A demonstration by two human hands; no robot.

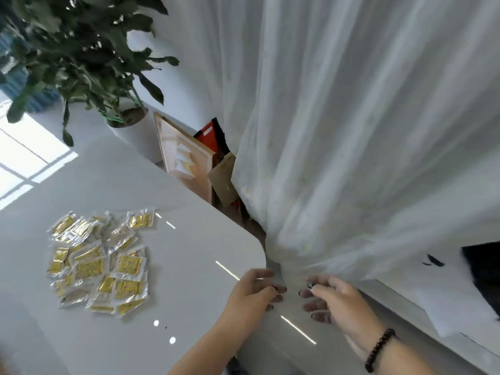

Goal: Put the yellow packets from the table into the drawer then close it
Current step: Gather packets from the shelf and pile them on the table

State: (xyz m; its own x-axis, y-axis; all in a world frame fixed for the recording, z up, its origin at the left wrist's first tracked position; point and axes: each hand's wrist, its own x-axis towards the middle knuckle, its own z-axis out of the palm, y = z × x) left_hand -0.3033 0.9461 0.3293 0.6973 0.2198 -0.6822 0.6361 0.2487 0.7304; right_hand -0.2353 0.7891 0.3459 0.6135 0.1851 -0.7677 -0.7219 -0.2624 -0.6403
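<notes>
Lying in a loose, overlapping heap on the white table, the yellow packets sit toward its left side, well apart from both hands; none is held. Orientation: mixed, flat rectangular sachets turned every way, so the heap has no single heading, though the pile as a whole runs longest from the far edge toward the near edge. Left hand: at the table's rounded corner, fingers curled over the edge, grasping no packet. Right hand: just beside it near the gathered white curtain, fingers loosely bent; whether they pinch anything cannot be told. Drawer: not discernible. Risks, judged: glossy film packets may slide or spill off the edge when scooped; the curtain may snag in the drawer.
</notes>
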